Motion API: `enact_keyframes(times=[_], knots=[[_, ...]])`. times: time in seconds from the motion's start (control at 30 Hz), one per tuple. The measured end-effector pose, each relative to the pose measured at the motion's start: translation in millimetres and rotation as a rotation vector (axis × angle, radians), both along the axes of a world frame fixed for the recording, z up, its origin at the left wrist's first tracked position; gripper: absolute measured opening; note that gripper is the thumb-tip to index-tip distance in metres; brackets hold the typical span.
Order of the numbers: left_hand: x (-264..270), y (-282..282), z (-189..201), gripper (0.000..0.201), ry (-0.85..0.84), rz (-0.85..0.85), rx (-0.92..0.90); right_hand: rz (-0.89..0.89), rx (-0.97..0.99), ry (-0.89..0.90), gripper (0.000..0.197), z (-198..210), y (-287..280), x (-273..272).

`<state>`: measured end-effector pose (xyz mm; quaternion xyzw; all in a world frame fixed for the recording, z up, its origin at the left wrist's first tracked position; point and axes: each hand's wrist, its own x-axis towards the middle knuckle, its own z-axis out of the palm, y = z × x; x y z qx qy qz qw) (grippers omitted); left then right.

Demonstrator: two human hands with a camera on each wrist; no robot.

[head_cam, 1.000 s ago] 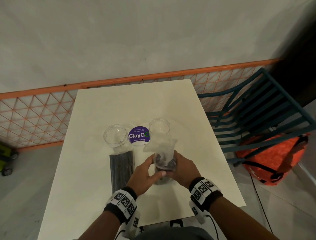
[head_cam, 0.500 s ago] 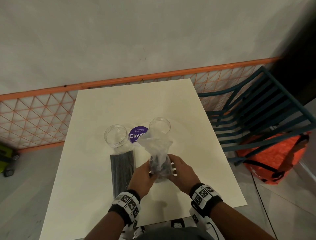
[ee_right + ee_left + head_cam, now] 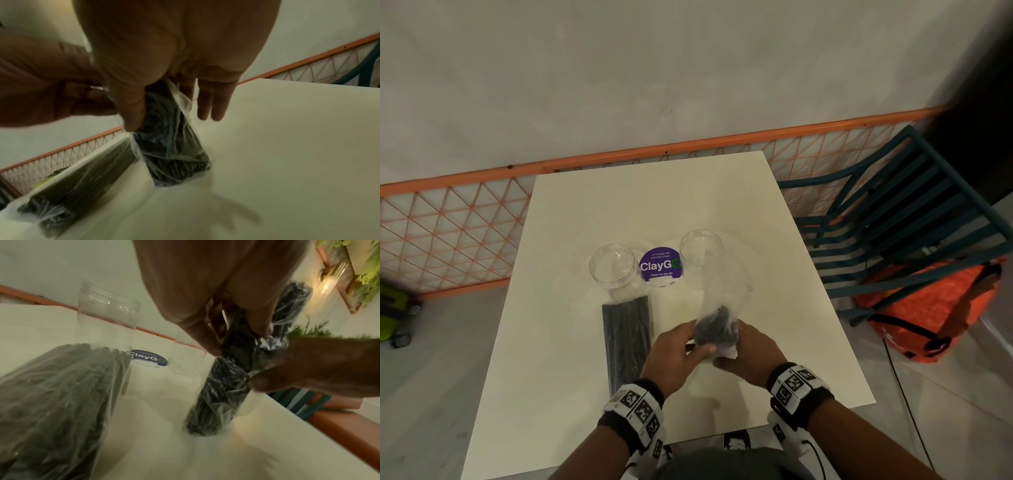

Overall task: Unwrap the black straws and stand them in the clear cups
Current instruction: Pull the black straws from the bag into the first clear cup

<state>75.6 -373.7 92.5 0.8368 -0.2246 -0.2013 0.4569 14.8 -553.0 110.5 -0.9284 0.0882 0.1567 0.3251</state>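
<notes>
A: Left to right, quick. Left clear cup (image 3: 616, 270) upright and empty on the desk (image 3: 571, 342); second straw pack (image 3: 627, 339) lies flat just in front of it, long axis running from the cup toward the person, wrapper unopened as far as I can tell. ClayGo sticker (image 3: 660, 263) between the cups.

B: Hands?

A: Left hand (image 3: 671, 356) grips the left side of the held straw bundle (image 3: 717, 330), thumb across the front. Right hand (image 3: 751, 349) holds its right side, thumb pinching the plastic; two fingers hang straight in the right wrist view. Both grasping, none free.

B: Bundle orientation?

A: Stands nearly upright between the hands, bottom end on the desk, long axis vertical with a slight tilt. Loose clear wrapper (image 3: 726, 287) rises off the top toward the right clear cup (image 3: 701, 251).

B: Which cup next?

A: Right cup lies straight beyond the hands, nearer than the left. My guess: peel the wrapper off first; straws are still bagged.
</notes>
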Motion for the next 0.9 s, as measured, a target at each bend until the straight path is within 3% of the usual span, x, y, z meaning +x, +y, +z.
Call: enact_keyframes(times=[0.1, 0.17, 0.27, 0.33, 0.4, 0.47, 0.57, 0.63, 0.7, 0.77, 0.9], knots=[[-1, -2, -5, 0.037, -0.073, -0.012, 0.111, -0.077, 0.253, -0.106, 0.078, 6, -1, -5], [-2, -2, -8, 0.041, -0.127, -0.035, 0.214, -0.105, 0.327, -0.135, 0.069, 5, -1, -4], [-5, -1, -4, 0.063, -0.066, -0.038, 0.097, -0.096, 0.186, -0.132, 0.049, 0, -1, -1], [-9, -1, 5, 0.079, -0.026, -0.03, -0.013, -0.124, 0.12, -0.11, 0.046, -6, -2, 0], [-11, -1, 10, 0.081, -0.086, 0.042, 0.0, -0.138, 0.087, -0.087, 0.045, -9, -2, 1], [-8, -2, 12, 0.065, -0.14, 0.1, 0.067, -0.15, 0.11, -0.065, 0.049, -8, -1, 3], [-7, -6, 13, 0.019, -0.163, 0.099, 0.103, -0.154, 0.22, -0.08, 0.077, -10, 1, 1], [-7, -7, 9, 0.018, -0.167, 0.098, 0.134, -0.17, 0.292, -0.111, 0.093, -11, 1, 0], [-7, -7, 3, 0.015, -0.133, 0.113, 0.148, -0.168, 0.279, -0.134, 0.094, -9, 1, -1], [-8, -7, 2, 0.024, -0.094, 0.127, 0.117, -0.134, 0.188, -0.119, 0.082, -8, 0, 0], [-12, -1, 9, 0.067, -0.083, 0.065, 0.054, -0.084, 0.041, 0.063, 0.055, -14, 1, 4]])
